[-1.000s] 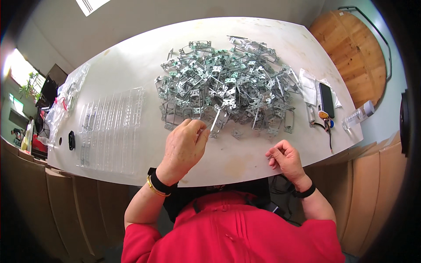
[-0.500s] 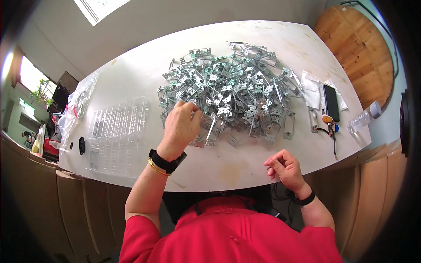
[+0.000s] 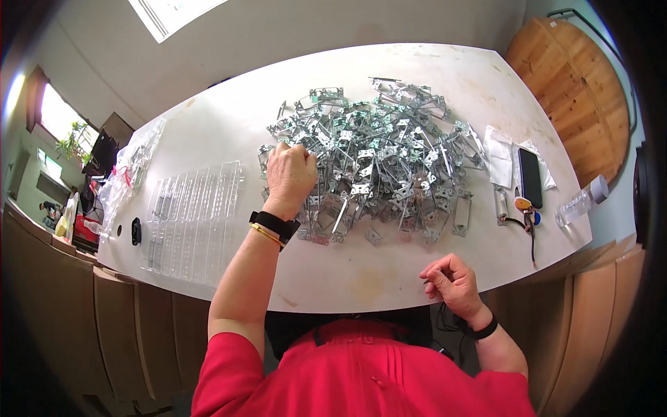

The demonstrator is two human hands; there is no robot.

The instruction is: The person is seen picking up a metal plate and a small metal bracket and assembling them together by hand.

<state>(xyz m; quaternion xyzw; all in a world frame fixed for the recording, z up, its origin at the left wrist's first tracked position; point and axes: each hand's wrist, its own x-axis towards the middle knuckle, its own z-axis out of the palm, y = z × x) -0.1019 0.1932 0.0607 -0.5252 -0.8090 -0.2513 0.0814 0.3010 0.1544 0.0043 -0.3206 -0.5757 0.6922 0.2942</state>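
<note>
A large heap of thin silver metal brackets [image 3: 375,160] lies tangled on the white table [image 3: 333,278]. At the heap's left edge is my left hand [image 3: 290,174], back upward and fingers curled down among the brackets. Its fingertips are hidden, so what they grip cannot be made out. Closer to me, right of the heap's front, my right hand [image 3: 453,283] is closed in a pinch near the table's front edge. A small dark bit shows at its fingertips, too small to name.
Left of the heap lies a clear plastic tray [image 3: 194,215], with a small black object [image 3: 136,231] and crumpled plastic bags [image 3: 135,163] beyond. On the right are a phone [image 3: 530,177], white packets [image 3: 499,149], a wired part [image 3: 524,205] and a clear bottle [image 3: 582,201].
My left hand has shifted farther along the heap's left edge, away from me. My right hand keeps its pinch in nearly the same place. The whole view has tilted slightly.
</note>
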